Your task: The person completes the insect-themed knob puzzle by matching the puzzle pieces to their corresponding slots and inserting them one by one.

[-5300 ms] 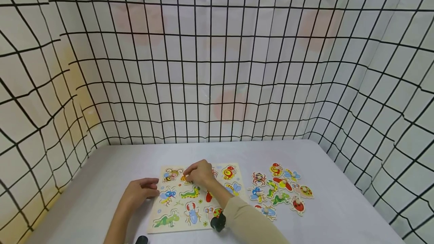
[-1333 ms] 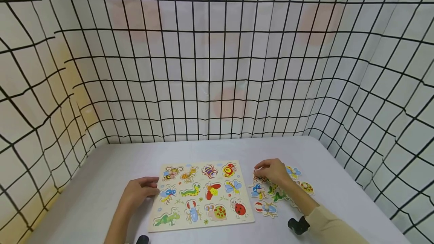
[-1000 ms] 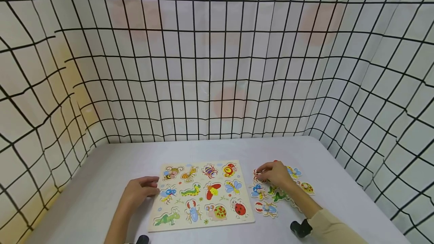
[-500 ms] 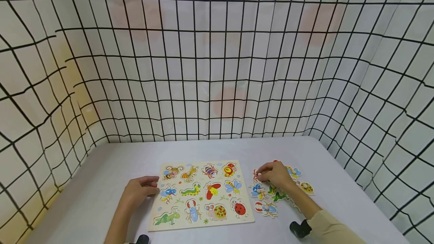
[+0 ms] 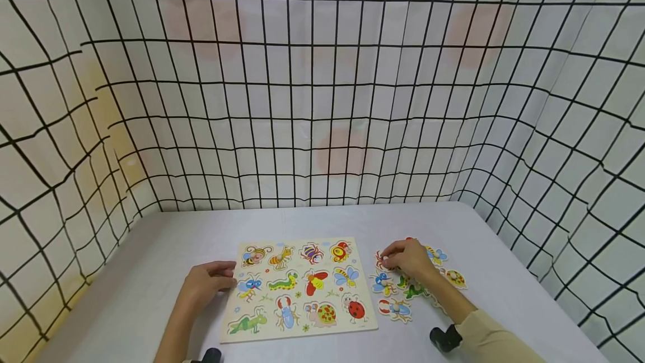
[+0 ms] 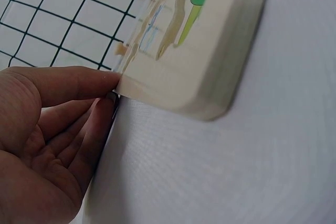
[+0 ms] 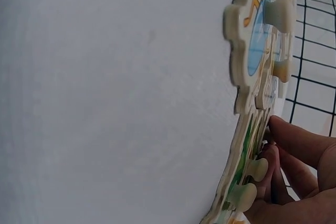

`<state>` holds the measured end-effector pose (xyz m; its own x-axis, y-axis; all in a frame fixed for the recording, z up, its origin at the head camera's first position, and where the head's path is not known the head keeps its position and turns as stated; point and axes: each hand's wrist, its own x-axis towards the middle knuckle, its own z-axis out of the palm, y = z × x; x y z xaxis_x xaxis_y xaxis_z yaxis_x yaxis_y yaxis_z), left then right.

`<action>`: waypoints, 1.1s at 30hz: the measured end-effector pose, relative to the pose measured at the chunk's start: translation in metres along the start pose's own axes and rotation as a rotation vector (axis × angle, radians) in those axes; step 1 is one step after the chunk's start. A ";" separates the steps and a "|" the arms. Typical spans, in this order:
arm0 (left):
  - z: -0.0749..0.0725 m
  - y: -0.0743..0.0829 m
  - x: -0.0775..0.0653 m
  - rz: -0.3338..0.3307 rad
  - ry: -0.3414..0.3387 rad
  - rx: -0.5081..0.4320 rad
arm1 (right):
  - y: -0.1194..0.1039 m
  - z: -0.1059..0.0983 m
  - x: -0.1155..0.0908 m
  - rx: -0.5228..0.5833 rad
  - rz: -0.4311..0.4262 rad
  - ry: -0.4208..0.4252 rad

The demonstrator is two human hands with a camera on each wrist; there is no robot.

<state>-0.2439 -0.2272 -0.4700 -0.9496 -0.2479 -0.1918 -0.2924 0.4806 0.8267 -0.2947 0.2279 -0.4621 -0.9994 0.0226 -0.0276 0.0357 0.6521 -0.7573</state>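
A wooden insect puzzle board (image 5: 297, 333) lies on the table, with bee (image 5: 253, 256) and ant (image 5: 279, 260) pieces seated in its top row. My left hand (image 5: 202, 287) rests with relaxed fingers against the board's left edge; in the left wrist view its fingertips meet the side by the corner (image 6: 205, 98). To the right of the board, my right hand (image 5: 414, 259) pinches the knob of the red-legged spider puzzle piece (image 5: 379, 260), which it partly covers. That piece sits among the loose ones. In the right wrist view the thumb and finger (image 7: 299, 137) close on a small knob, mostly hidden.
Loose knobbed pieces surround the right hand: a blue mosquito (image 5: 383, 283), a stag beetle (image 5: 395, 310), a snail (image 5: 456, 279), a dragonfly (image 5: 436, 255) and a green grasshopper (image 5: 415, 290). Several overlap. A black wire grid (image 5: 312, 128) stands behind the table.
My right hand has gone from the ant on the board to the loose pieces at the right and taken the spider's knob. It is nearly still over the last second. My left hand stays put.
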 end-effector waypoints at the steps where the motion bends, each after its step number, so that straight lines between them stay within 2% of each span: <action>1: 0.000 0.000 0.000 0.000 0.000 0.000 | 0.000 0.000 0.000 -0.002 -0.002 0.000; 7: 0.000 0.000 -0.001 -0.001 0.002 -0.008 | -0.001 0.000 0.001 -0.016 -0.009 0.000; 19: 0.000 -0.001 0.000 0.013 0.005 -0.001 | -0.020 0.004 0.005 0.022 -0.005 -0.019; 33: 0.000 0.002 -0.003 0.001 0.000 -0.036 | -0.045 0.025 0.014 0.058 -0.065 -0.055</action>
<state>-0.2415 -0.2253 -0.4680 -0.9500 -0.2471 -0.1907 -0.2870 0.4508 0.8452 -0.3106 0.1800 -0.4449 -0.9981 -0.0610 -0.0114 -0.0279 0.6057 -0.7952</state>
